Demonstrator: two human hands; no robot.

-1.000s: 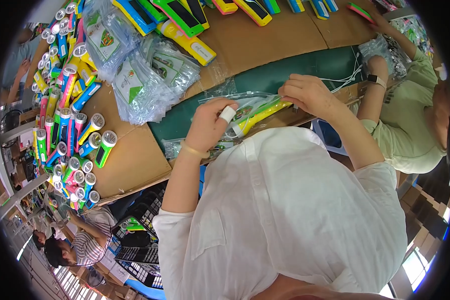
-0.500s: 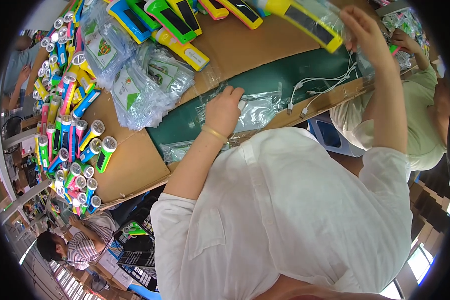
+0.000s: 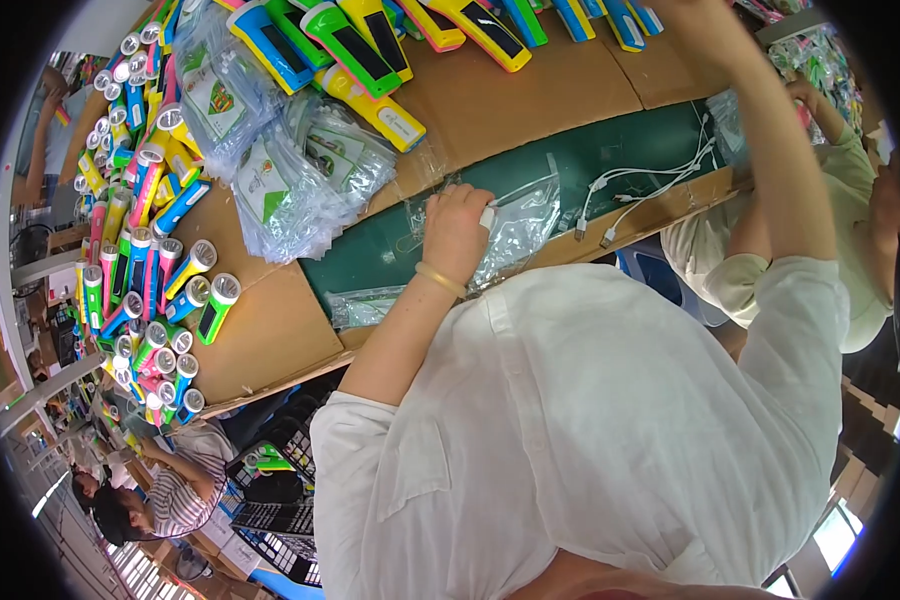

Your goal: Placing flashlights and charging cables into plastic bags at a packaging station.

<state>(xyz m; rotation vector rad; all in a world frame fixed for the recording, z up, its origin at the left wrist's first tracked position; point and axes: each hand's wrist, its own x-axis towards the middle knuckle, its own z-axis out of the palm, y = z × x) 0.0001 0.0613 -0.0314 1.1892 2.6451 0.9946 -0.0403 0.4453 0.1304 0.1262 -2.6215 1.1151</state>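
My left hand is closed at the near side of the table, its fingers curled on the edge of a clear plastic bag. A small white piece shows beside its fingers; I cannot make out what it is. My right hand reaches far out at the top right, partly cut off by the picture's edge, with its fingers hidden. Several white charging cables lie between the two hands on the green table surface.
Solar flashlights in bright colours lie along the far side, and many more flashlights crowd the left. A pile of clear printed bags sits left of my left hand. Cardboard covers part of the table. A co-worker's arm is at right.
My right hand has carried a yellow flashlight in a clear bag up and away, out of sight. My left hand has shifted slightly right, and the bag beside it is now creased and tilted.
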